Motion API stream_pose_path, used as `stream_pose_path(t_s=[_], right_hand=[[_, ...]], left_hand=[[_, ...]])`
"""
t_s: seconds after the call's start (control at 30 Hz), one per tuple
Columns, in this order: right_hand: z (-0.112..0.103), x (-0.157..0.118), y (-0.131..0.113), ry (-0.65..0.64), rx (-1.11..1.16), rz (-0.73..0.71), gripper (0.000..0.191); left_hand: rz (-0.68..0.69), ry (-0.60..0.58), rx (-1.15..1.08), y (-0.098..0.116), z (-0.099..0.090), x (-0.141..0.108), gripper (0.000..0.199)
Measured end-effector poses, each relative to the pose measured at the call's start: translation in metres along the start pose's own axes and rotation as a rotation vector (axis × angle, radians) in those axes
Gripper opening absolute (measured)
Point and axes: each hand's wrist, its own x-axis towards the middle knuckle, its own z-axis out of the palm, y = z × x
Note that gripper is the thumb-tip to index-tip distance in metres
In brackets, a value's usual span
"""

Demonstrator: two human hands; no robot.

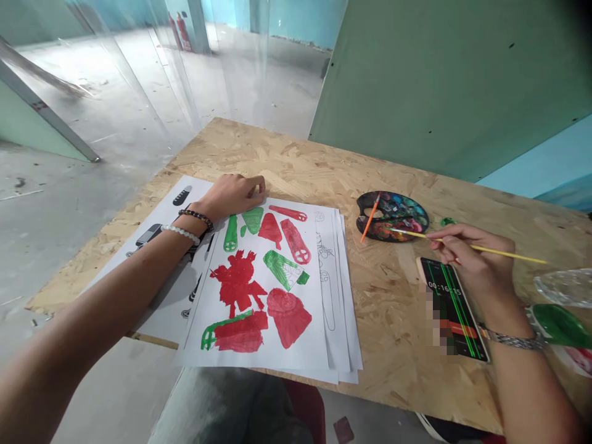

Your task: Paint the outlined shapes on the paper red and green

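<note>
My left hand point(238, 192) rests on the top edge of a paper sheet point(194, 336) painted with red and green shapes, its fingers curled with something I cannot make out beneath them, if anything. Between the fingers of my right hand point(478, 250) is a yellow paintbrush point(509, 253), whose tip reaches the dark oval palette point(365, 213) with smeared paints. An orange brush point(369, 223) lies across the palette's left part. More sheets with uncoloured outlines lie under the painted one.
A phone point(456, 308) showing a timer lies below my right hand. At the right edge are a clear plastic container point(564, 288) and a green paint container point(559, 325). The chipboard table point(388, 370) ends near my lap.
</note>
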Motion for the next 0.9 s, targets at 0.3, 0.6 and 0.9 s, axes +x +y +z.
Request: stream_pose_path(t_s=[0.3,0.6,0.9], right_hand=[[-0.001,0.001,0.004,-0.074,-0.104,0.057,0.011],[-0.007,-0.002,0.013,-0.133,-0.318,-0.101,0.017],[-0.009,0.001,-0.003,-0.19,-0.279,-0.374,0.018]], left_hand=[[-0.013,-0.024,-0.001,0.001,-0.002,0.0,0.034],[-0.018,-0.029,-0.012,0.001,-0.001,0.0,0.031],[-0.015,-0.018,-0.018,0.002,-0.002,-0.001,0.031]])
